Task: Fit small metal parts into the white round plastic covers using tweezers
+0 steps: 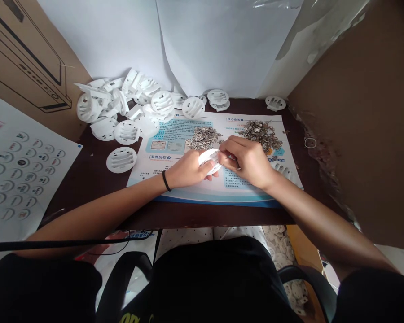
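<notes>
Our left hand (187, 169) grips a white plastic disc (210, 161) between the hands, and our right hand (247, 161) curls against its edge; we cannot tell whether it pinches anything there. Under the hands lies a printed poster (245, 190). Just beyond them sit two heaps of small metal pieces (204, 137), one past each hand. Another disc (281, 169) lies just beside our right hand. Farther out past our left hand, more discs (117, 107) are piled loosely on the dark table (202, 220).
</notes>
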Motion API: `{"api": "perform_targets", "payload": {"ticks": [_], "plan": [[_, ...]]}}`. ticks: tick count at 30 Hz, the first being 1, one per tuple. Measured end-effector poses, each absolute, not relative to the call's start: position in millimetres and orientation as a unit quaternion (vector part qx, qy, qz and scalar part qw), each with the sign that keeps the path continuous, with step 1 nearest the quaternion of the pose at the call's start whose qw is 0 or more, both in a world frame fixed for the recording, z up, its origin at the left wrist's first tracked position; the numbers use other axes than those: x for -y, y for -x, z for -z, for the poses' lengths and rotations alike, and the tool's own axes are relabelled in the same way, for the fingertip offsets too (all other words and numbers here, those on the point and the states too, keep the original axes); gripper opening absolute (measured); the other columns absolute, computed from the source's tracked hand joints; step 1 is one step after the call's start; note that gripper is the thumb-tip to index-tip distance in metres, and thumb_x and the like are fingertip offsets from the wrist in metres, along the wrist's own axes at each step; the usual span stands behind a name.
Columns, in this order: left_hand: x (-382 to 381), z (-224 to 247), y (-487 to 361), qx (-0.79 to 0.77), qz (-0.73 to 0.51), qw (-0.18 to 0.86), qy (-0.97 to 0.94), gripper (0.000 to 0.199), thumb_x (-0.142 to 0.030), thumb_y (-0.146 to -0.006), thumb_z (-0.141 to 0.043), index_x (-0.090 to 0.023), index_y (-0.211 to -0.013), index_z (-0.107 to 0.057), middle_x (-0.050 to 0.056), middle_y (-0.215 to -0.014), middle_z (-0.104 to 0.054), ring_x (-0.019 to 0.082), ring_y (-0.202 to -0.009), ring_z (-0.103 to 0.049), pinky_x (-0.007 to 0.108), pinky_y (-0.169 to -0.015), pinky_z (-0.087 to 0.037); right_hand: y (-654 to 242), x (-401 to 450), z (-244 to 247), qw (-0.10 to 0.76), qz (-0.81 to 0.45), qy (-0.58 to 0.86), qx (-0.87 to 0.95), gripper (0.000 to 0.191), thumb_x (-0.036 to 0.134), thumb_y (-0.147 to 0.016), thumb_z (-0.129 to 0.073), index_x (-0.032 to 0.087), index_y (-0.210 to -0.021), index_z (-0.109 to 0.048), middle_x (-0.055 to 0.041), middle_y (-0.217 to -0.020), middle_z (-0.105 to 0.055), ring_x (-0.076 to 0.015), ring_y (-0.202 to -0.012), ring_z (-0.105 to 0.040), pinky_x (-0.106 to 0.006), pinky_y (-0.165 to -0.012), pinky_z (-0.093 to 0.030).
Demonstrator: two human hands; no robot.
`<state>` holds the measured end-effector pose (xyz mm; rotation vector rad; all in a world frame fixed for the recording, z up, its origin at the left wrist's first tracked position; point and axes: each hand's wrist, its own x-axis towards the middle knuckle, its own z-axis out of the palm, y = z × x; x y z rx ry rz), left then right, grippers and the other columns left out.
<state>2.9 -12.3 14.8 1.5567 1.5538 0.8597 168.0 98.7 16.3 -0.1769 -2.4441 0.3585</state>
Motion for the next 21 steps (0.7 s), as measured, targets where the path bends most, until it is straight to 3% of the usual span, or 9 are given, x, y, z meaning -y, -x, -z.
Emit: {"api": "perform_targets", "payload": {"ticks": [5,9,15,19,21], "plan": [[11.2,-15.3,-6.3,-0.625,-0.324,0.371,-0.606,0.026,-0.018,-0.092,-0.046,-0.012,-0.081,-0.068,0.006,-0.073,-0.078,0.011,-0.060,-0.070,0.021,-0.065,-0.054,-166.8,-96.9,-16.2,0.304,-0.136,0.100,0.937,0.020,0.018,-0.093,-0.047,0.020,-0.074,-0.053,-0.0006,-0.068,-0.049,-0.0112,-0.061,-0.041,-0.029,-0.059,-0.035],[10.6,-18.1,-7.4,-0.639,-0.328,0.389,-0.577,0.026,-0.018,-0.092,-0.047,-0.011,-0.079,-0.068,0.008,-0.072,-0.077,0.011,-0.059,-0.068,0.021,-0.059,-0.051,-166.5,-98.0,-15.6,0.306,-0.170,0.104,0.931,0.021,0.021,-0.095,-0.048,0.019,-0.075,-0.055,-0.0014,-0.070,-0.053,-0.0107,-0.062,-0.043,-0.029,-0.059,-0.035],[10.6,-24.9,-7.4,-0.568,-0.403,0.548,-0.464,0.014,-0.018,-0.091,-0.053,-0.010,-0.094,-0.065,0.010,-0.079,-0.075,0.013,-0.061,-0.067,0.021,-0.050,-0.045,-165.9,-101.2,-17.9,0.310,-0.290,0.131,0.896,0.019,0.028,-0.095,-0.054,0.020,-0.078,-0.058,-0.0007,-0.071,-0.059,-0.0099,-0.061,-0.047,-0.028,-0.060,-0.039],[8.9,-19.0,-5.5,-0.471,-0.479,0.665,-0.327,0.029,-0.010,-0.084,-0.055,-0.011,-0.113,-0.059,0.015,-0.096,-0.076,0.022,-0.076,-0.076,0.024,-0.053,-0.047,-165.4,-103.8,-18.7,0.375,-0.383,0.193,0.822,0.014,0.033,-0.096,-0.055,0.021,-0.099,-0.061,-0.0037,-0.088,-0.065,-0.0122,-0.070,-0.057,-0.030,-0.065,-0.046],[6.5,-14.3,-3.4,-0.443,-0.502,0.691,-0.273,0.030,-0.007,-0.083,-0.055,-0.009,-0.112,-0.060,0.016,-0.098,-0.076,0.020,-0.073,-0.075,0.022,-0.051,-0.044,-163.8,-105.7,-16.2,0.399,-0.451,0.200,0.773,0.019,0.040,-0.097,-0.057,0.023,-0.106,-0.059,-0.0042,-0.096,-0.066,-0.0132,-0.078,-0.062,-0.030,-0.067,-0.049]]}}
